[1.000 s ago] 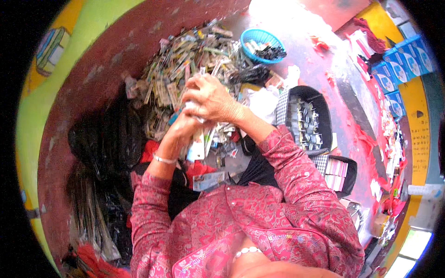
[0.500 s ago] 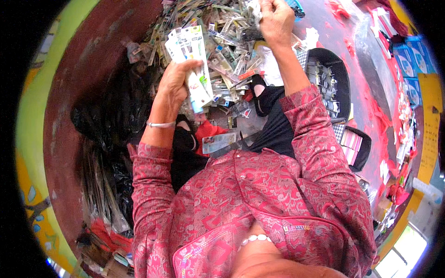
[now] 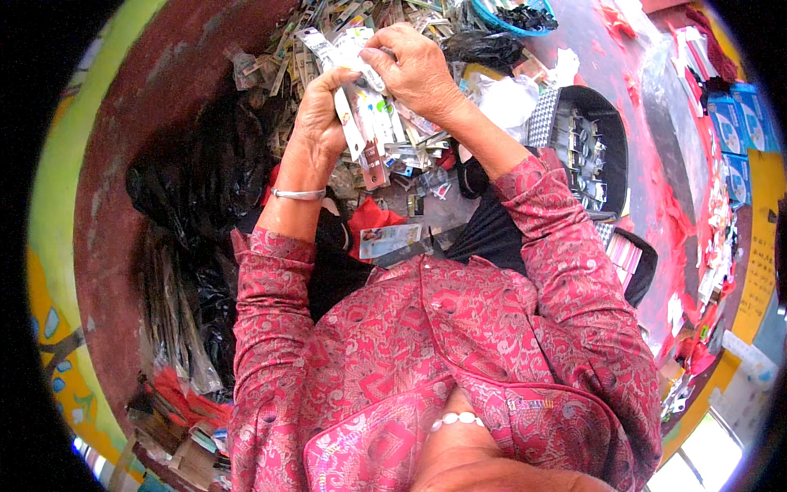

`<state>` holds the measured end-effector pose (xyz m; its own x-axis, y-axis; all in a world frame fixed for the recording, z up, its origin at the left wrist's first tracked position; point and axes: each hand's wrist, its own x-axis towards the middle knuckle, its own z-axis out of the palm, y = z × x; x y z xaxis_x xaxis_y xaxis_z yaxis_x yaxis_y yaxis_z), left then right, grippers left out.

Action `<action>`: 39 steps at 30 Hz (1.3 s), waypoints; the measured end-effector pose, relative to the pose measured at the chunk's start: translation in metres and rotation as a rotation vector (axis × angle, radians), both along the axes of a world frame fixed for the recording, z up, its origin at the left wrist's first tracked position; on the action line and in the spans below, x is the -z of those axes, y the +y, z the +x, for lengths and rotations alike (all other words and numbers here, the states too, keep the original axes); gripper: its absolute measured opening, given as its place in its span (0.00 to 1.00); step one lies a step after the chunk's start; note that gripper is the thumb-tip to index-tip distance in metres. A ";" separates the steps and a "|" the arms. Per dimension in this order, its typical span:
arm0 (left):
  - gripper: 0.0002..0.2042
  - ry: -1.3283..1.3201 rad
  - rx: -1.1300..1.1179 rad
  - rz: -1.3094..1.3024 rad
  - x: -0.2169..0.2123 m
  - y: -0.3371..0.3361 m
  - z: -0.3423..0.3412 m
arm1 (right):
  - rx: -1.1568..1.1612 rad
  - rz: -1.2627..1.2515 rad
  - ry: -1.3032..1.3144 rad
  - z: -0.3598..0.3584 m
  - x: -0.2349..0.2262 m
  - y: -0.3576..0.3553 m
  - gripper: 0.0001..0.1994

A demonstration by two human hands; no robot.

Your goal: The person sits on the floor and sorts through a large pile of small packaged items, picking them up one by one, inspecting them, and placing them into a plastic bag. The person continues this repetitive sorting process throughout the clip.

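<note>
My left hand (image 3: 320,119) is closed round a bunch of long, narrow printed cards (image 3: 373,123), white with green and brown patches and partly in shiny clear wrap. They fan out beyond its thumb, and one brownish end hangs down toward me. At the far end of the bunch my right hand (image 3: 416,72) has its fingers bent and pinched on the cards; the fingertips are partly hidden. Beneath and beyond both hands spreads a heap of similar small cards and clear packets (image 3: 287,70) on the floor.
Black plastic bags (image 3: 193,184) lie at left. To the right stand a black box (image 3: 613,148) of small packed items, a white plastic bag (image 3: 504,102) and, farther off, a blue basket (image 3: 492,23) and blue boxes (image 3: 725,123). A flat card (image 3: 389,240) lies near my lap.
My right hand has come back from the far right to the bunch of cards and closed on its far end. The left hand still grips the bunch, which now fans out differently.
</note>
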<state>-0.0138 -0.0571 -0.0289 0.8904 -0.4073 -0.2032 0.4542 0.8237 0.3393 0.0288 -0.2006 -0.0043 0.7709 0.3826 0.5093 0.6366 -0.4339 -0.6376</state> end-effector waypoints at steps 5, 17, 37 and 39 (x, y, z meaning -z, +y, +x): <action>0.13 0.042 -0.107 -0.025 -0.003 -0.003 0.000 | -0.046 -0.140 -0.427 -0.001 0.005 0.004 0.05; 0.17 0.203 -0.156 0.020 0.010 0.017 0.012 | -0.410 -0.186 -0.410 -0.017 -0.011 -0.005 0.06; 0.10 0.381 -0.329 0.293 0.010 -0.002 0.022 | -0.312 -0.352 -0.364 -0.023 0.001 -0.006 0.06; 0.11 0.407 -0.535 0.374 0.002 0.021 0.029 | -0.390 -0.430 -0.211 -0.020 -0.004 -0.029 0.07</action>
